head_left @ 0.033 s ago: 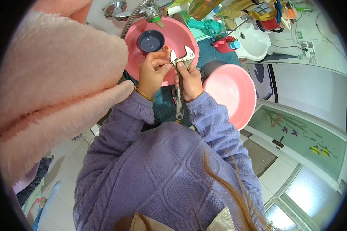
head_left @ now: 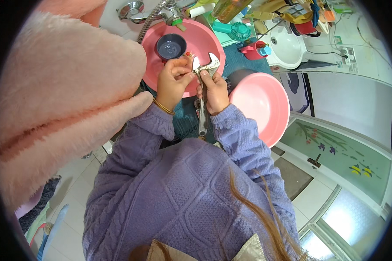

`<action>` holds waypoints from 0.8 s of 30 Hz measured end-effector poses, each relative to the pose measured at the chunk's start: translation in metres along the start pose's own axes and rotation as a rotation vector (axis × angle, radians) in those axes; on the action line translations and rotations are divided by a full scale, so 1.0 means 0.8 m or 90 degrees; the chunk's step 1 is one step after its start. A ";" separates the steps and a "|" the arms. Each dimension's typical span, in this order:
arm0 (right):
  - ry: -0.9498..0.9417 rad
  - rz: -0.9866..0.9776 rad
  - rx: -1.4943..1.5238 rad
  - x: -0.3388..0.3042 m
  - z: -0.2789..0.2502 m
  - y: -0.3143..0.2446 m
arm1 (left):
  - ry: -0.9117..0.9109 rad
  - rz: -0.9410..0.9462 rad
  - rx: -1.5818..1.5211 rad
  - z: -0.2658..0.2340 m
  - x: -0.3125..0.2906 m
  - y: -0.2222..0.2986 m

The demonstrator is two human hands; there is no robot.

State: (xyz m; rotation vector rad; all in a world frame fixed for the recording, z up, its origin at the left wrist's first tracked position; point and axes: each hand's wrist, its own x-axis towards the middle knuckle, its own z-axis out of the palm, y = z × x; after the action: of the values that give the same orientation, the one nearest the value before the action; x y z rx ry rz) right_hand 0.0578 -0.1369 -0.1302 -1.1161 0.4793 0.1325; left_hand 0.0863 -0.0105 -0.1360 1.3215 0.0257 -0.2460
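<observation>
My right hand point(head_left: 215, 90) is wrapped round the handle of a silver adjustable wrench point(head_left: 211, 65). Its jaws point up and away from me, and the handle end hangs toward my body. My left hand point(head_left: 171, 85) is closed in a pinch, fingertips right at the left side of the wrench head. Whatever lies between those fingertips, if anything, is hidden. Both hands are over the near part of a pink basin point(head_left: 220, 47). Inside it, beyond my left hand, sits a dark grey bowl point(head_left: 171, 46) with what looks like water.
A second pink basin point(head_left: 265, 108) stands to the right. Behind are a tap point(head_left: 173, 17) with a metal hose, a green round brush point(head_left: 238, 30), a red cup point(head_left: 252, 50) and a white washbasin point(head_left: 287, 45). Fluffy pink fabric point(head_left: 69, 87) hangs close on the left.
</observation>
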 end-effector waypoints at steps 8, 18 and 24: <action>0.025 0.012 0.055 -0.001 0.000 0.008 | 0.040 0.022 0.009 0.005 -0.001 -0.015; 0.023 -0.005 0.023 -0.001 0.014 -0.002 | 0.077 0.027 -0.050 0.002 0.001 -0.012; 0.016 -0.021 0.026 0.005 0.007 0.007 | 0.031 0.023 -0.135 0.008 -0.005 0.002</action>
State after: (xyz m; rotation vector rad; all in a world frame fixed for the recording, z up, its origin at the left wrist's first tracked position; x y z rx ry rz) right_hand 0.0608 -0.1302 -0.1346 -1.0863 0.4838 0.0804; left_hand 0.0816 -0.0157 -0.1324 1.1162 0.0668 -0.1755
